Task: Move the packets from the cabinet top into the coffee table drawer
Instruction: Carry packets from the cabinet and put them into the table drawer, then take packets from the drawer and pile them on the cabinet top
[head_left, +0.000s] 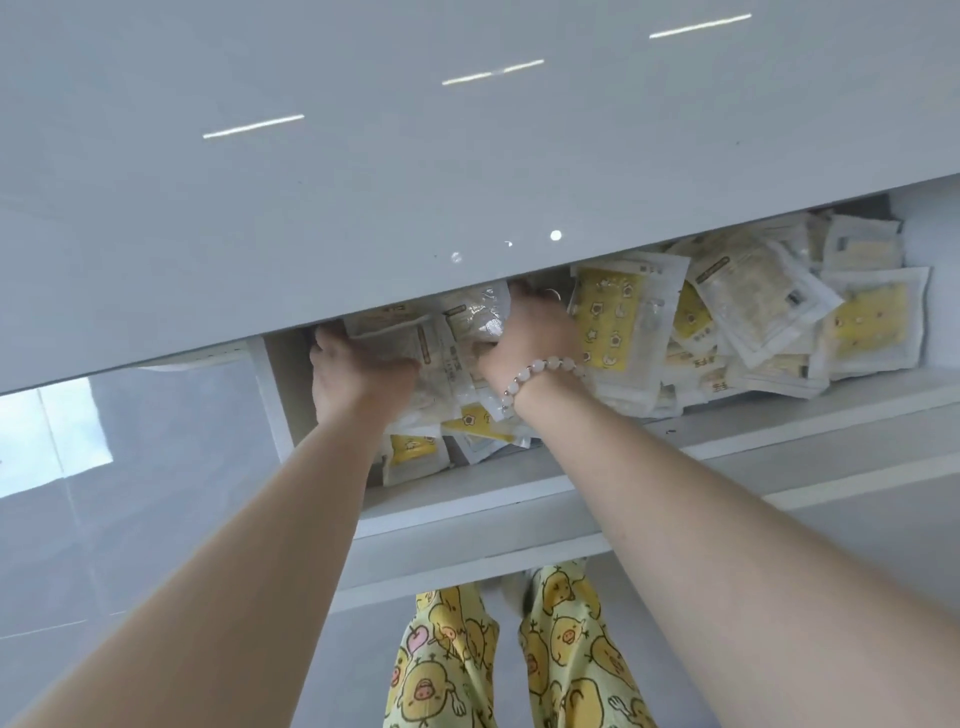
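Observation:
The coffee table drawer (519, 501) stands pulled open beneath the glossy grey tabletop (363, 182). It holds several white and yellow packets (737, 312), piled loosely toward its right end. Both of my hands are inside the drawer's left part. My left hand (353, 369) and my right hand (530, 335) hold a bundle of packets (447, 343) between them, one hand on each side. The fingertips of both hands are hidden under the tabletop edge. A bead bracelet sits on my right wrist.
The tabletop overhangs the back half of the drawer and hides what lies there. A few more packets (415, 454) lie at the drawer's front left corner. Shiny grey floor (130, 493) shows at left, and my legs in yellow patterned trousers (519, 660) stand below the drawer front.

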